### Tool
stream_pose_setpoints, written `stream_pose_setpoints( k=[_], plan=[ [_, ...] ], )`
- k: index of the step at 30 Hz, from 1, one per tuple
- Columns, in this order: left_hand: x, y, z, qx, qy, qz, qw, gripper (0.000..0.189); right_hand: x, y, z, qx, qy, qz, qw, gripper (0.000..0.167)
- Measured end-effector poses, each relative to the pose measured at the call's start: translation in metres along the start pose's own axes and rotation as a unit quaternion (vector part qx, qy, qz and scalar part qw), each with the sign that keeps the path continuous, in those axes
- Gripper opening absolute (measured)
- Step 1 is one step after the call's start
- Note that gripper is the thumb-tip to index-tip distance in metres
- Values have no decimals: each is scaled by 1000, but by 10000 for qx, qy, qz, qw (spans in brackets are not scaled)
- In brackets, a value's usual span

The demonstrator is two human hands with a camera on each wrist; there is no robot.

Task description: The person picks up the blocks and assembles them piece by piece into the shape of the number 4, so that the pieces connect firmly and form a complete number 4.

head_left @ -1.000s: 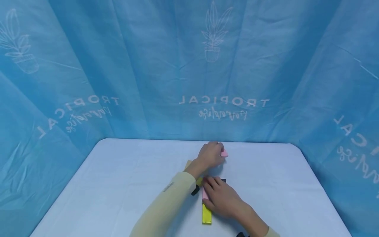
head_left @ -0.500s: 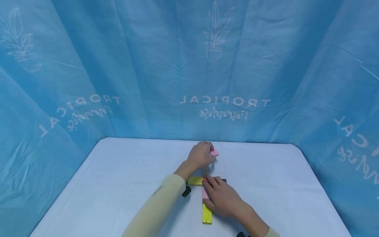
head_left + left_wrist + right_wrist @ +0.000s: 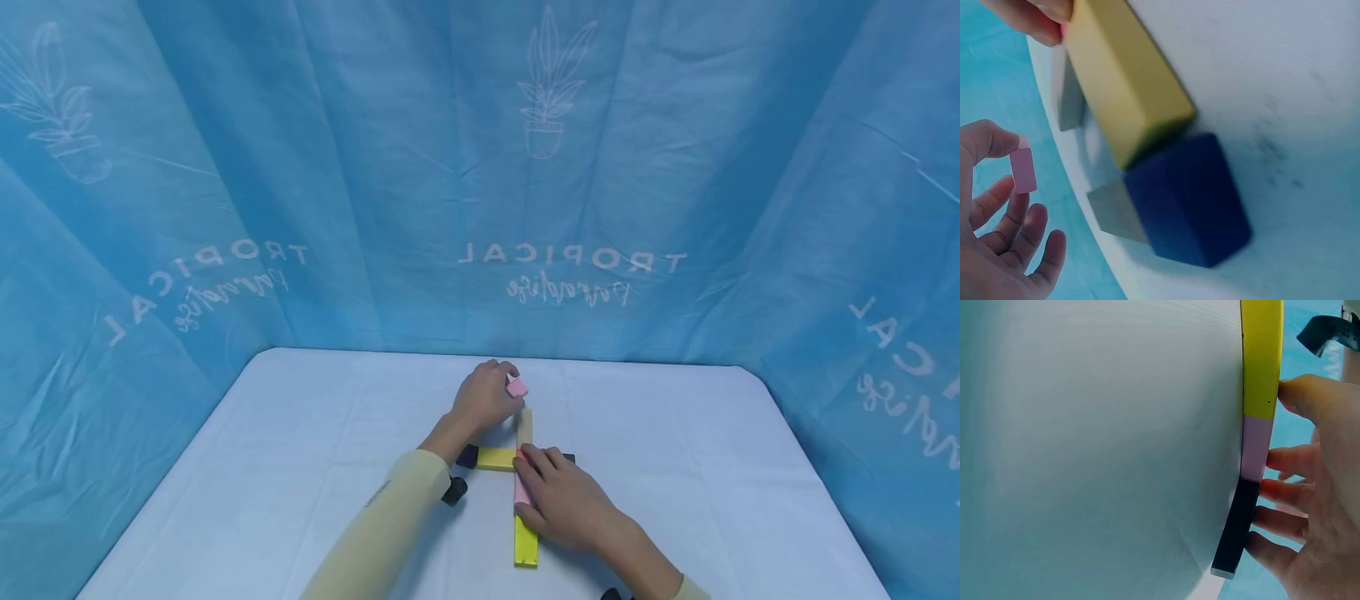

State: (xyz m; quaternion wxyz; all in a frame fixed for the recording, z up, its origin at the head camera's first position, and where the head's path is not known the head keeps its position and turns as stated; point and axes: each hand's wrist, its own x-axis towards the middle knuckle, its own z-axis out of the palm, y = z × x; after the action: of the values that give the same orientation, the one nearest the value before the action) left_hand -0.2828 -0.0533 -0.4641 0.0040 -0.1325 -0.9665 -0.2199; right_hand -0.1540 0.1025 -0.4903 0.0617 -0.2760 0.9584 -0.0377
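My left hand (image 3: pixel 487 396) pinches a small pink block (image 3: pixel 1023 169) between thumb and fingertips, raised above the far part of the table. My right hand (image 3: pixel 567 500) rests its fingertips on a row of blocks, over a pink block (image 3: pixel 1255 449). A bright yellow block (image 3: pixel 526 542) continues that row on the near side. Leftward from the row lie a yellow block (image 3: pixel 495 458) and a dark blue block (image 3: pixel 1185 200) end to end. Beyond the right fingertips lies a beige block (image 3: pixel 525 425). A dark block (image 3: pixel 1235 528) sticks out to the right, partly hidden by the hand.
A white table (image 3: pixel 300 467) carries the blocks. Blue printed curtains (image 3: pixel 405 183) stand behind it and at both sides. In the left wrist view a greyish block (image 3: pixel 1116 212) lies beside the dark blue one.
My left hand has moved left with the pink block, uncovering the beige block, the left yellow block and the dark blue block. My right hand has stayed in place.
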Motion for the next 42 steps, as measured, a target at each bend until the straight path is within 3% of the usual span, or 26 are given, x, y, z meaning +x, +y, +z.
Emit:
stream_pose_setpoints(
  k=[10,15,28,42],
  plan=[
    [-4,-25,7,243,256,-367,9987,41,2,0,2,72,-113,45,9999,70],
    [-4,-32,11,398,318,-382,9980,45,3,0,2,48,-86,64,9999,70],
    [-4,-38,15,696,185,-322,9969,40,1,-1,0,33,-46,26,10000,69],
    [2,-36,16,783,-43,-627,9949,36,-1,1,2,22,99,-39,9999,68]
  ],
)
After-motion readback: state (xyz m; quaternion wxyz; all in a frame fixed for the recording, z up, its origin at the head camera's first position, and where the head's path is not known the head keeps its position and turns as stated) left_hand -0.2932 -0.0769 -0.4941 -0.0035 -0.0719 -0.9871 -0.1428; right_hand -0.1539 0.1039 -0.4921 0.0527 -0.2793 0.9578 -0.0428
